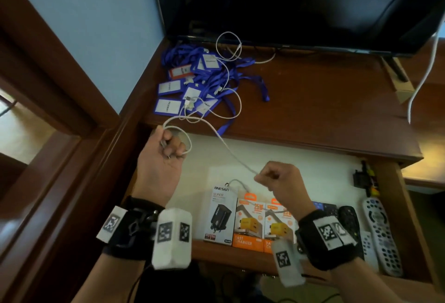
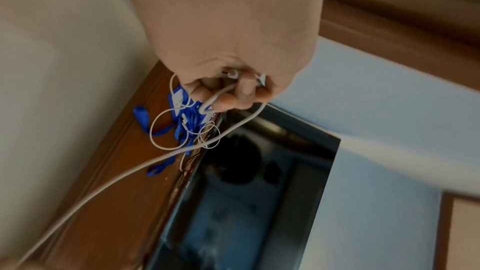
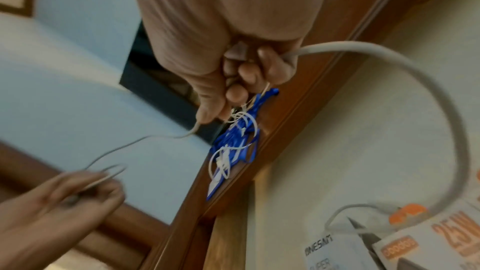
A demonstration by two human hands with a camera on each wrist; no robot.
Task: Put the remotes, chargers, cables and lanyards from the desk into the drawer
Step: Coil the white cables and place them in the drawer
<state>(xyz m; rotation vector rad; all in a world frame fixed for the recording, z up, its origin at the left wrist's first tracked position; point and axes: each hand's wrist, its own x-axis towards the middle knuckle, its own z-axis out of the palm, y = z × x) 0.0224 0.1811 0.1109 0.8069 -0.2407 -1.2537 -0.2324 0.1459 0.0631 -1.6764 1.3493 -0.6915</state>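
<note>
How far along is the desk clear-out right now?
Done: three charger boxes and the remotes lie in the open drawer. In hand: the left hand grips a coiled end of a white cable, and the right hand pinches it further along, its tail trailing into the drawer. Left: the blue lanyards and a thin white cable tangled over them on the desk.

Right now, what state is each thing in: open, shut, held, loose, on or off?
Drawer: open.
White cable: held by both hands, partly coiled.
Left hand: grips the coil.
Right hand: pinches the cable.
Lanyards: loose pile on desk.
Charger boxes: lying in drawer.
Remotes: lying in drawer.
Television: screen dark.
</note>
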